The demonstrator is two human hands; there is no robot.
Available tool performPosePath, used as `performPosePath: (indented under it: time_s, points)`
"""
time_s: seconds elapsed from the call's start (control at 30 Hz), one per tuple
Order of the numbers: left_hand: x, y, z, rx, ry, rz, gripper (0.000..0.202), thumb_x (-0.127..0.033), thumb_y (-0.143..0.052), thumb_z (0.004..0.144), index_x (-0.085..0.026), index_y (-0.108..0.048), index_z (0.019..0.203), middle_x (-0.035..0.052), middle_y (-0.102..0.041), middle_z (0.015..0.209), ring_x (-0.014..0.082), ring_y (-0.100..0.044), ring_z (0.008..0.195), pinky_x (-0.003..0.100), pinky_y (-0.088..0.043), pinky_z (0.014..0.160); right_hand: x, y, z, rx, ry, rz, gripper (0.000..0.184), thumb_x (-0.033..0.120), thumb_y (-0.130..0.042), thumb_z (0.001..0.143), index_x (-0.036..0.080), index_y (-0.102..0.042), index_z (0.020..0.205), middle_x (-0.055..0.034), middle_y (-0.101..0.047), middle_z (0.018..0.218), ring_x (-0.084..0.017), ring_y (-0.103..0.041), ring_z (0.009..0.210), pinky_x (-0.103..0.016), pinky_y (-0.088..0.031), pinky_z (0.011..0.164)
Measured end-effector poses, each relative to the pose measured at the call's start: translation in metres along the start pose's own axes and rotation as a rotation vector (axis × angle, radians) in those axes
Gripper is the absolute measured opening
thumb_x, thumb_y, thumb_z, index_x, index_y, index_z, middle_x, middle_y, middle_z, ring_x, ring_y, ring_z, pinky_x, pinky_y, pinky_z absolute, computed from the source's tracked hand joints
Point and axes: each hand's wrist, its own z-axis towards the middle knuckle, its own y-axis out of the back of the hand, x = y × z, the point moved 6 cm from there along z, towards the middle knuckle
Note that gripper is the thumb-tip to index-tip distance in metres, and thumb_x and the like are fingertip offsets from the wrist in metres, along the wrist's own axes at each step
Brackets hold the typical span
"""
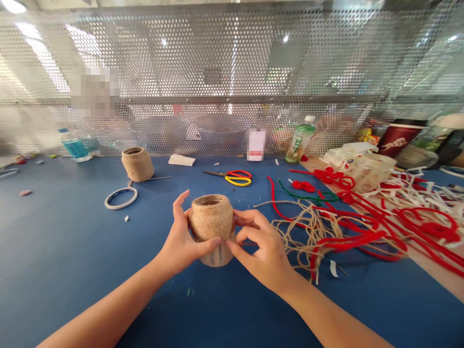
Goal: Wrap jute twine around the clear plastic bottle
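A small jar [212, 220] stands on the blue table in front of me, its upper part wound with jute twine and its lower part bare. My left hand [186, 239] grips the jar from the left, thumb pressed across its front and index finger raised. At the jar's right side my right hand [263, 246] is closed, thumb and fingers pinching the twine near the lowest wrap. A loose tangle of jute twine [308, 227] lies to the right of that hand. The jar's far side is hidden.
Red-and-yellow-handled scissors [237, 178] lie beyond the jar. Another twine-wrapped jar [137, 164] and a tape roll [121, 198] sit at the left. Red pipe cleaners [362, 232] spread over the right side. A blue-liquid bottle [75, 145] and a green bottle [300, 140] stand by the perforated screen.
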Motion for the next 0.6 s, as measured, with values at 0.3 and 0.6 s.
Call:
performPosePath:
  time_s: [0.3,0.6]
  points:
    - [0.0023,0.0003,0.0008,0.017,0.007,-0.036,0.099,-0.022,-0.073,0.055,-0.026,-0.007,0.129,0.0086,-0.051,0.109,0.0261,-0.054,0.104,0.048,-0.039,0.093,-0.0009,-0.0006,-0.0012,-0.005,0.051,0.005,0.018,0.013,-0.058,0.076,0.014,-0.055,0.058,-0.0077,-0.054,0.099,-0.016,-0.058,0.094,-0.03,-0.052,0.08]
    - [0.0034,0.0009,0.0009,0.009,0.013,-0.019,0.096,-0.022,-0.072,0.055,-0.026,-0.01,0.128,0.0074,-0.05,0.107,0.0264,-0.054,0.102,0.049,-0.039,0.093,-0.0028,-0.0026,0.0001,0.015,0.043,-0.023,0.018,0.012,-0.053,0.077,0.014,-0.054,0.06,-0.0083,-0.051,0.099,-0.016,-0.056,0.094,-0.03,-0.051,0.08]
